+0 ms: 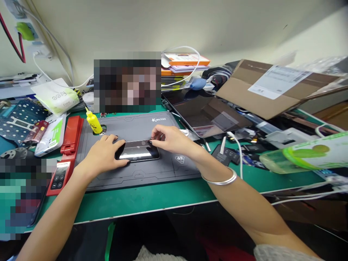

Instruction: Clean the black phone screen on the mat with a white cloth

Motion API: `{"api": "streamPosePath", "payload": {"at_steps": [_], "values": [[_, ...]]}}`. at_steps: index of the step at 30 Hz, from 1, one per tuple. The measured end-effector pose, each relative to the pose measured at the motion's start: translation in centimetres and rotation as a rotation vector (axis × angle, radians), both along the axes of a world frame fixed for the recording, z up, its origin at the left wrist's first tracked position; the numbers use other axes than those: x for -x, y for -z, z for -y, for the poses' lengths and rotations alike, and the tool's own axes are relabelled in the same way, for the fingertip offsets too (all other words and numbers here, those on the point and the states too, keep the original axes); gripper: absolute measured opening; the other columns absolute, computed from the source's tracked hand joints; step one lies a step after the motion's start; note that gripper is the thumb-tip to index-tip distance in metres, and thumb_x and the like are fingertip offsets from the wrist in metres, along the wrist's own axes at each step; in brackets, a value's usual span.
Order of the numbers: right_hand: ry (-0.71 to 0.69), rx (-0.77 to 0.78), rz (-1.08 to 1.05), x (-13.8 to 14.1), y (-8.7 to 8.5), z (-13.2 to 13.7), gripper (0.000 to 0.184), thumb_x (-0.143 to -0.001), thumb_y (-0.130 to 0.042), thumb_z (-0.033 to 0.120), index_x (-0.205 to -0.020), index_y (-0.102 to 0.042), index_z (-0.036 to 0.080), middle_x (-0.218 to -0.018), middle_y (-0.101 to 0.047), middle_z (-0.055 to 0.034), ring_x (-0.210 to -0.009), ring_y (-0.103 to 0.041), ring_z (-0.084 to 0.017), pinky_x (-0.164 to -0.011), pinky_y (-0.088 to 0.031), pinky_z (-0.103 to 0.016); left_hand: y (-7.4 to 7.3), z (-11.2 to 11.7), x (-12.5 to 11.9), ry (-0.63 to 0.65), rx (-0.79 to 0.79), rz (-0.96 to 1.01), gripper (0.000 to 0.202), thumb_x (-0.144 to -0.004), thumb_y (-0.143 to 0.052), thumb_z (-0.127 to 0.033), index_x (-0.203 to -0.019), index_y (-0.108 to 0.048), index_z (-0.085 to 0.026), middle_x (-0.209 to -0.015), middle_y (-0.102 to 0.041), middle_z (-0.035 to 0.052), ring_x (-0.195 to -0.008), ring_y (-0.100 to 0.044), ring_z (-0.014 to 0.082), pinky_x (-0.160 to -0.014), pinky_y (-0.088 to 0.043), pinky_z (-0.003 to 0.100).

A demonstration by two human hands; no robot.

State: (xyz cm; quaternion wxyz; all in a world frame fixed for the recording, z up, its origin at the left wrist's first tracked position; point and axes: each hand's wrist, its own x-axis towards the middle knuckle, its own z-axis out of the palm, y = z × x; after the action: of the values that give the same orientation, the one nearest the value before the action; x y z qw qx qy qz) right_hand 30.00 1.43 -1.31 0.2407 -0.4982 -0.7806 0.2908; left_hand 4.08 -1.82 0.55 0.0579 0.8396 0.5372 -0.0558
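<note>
Phone (pixel 138 152) flat on mat (pixel 152 172), bottle (pixel 94 123) at 11 o'clock. Left hand (pixel 104 153) grasping phone's 9 o'clock end; right hand (pixel 167 139) curled at 1 o'clock edge, cannot tell whether pinching.

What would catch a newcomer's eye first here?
Likely the yellow bottle, at the far left of the mat. Next, the shiny phone near the mat's middle, the left hand holding its left end, the right hand at its far right corner. Then the big box at back right.
</note>
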Motion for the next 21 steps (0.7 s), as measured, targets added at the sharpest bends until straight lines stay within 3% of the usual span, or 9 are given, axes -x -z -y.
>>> {"api": "streamPosePath", "payload": {"at_steps": [9, 15, 21], "values": [[-0.087, 0.026, 0.029, -0.7, -0.1, -0.1, 0.016, -0.073, -0.071, 0.024, -0.085, -0.06, 0.022, -0.084, -0.07, -0.0008, -0.079, -0.064, -0.018, -0.069, -0.048, -0.029, 0.0, 0.0, 0.1, 0.0, 0.003, -0.003, 0.066, -0.081, -0.066, -0.055, -0.138, -0.056, -0.023, -0.138, -0.052, 0.0144, -0.124, -0.049, 0.036, -0.1, -0.047, 0.049], [-0.056, 0.133, -0.104, -1.0, 0.4, -0.6, 0.015, -0.071, -0.07, 0.029, -0.081, -0.062, 0.021, -0.083, -0.07, -0.0018, -0.075, -0.063, -0.018, -0.07, -0.049, -0.031, -0.2, 0.0, -0.1, -0.001, 0.007, -0.013, 0.066, -0.081, -0.065, -0.055, -0.138, -0.055, -0.024, -0.138, -0.052, 0.0136, -0.124, -0.049, 0.0351, -0.099, -0.048, 0.047], [-0.046, 0.134, -0.146, -1.1, 0.5, -0.6, 0.015, -0.072, -0.069, 0.032, -0.08, -0.064, 0.021, -0.084, -0.071, -0.0035, -0.077, -0.064, -0.019, -0.071, -0.05, -0.033, 0.0, 0.0, 0.0, 0.01, -0.004, 0.007, 0.065, -0.081, -0.063, -0.056, -0.137, -0.055, -0.023, -0.137, -0.053, 0.0146, -0.122, -0.049, 0.0369, -0.096, -0.049, 0.049]]}}
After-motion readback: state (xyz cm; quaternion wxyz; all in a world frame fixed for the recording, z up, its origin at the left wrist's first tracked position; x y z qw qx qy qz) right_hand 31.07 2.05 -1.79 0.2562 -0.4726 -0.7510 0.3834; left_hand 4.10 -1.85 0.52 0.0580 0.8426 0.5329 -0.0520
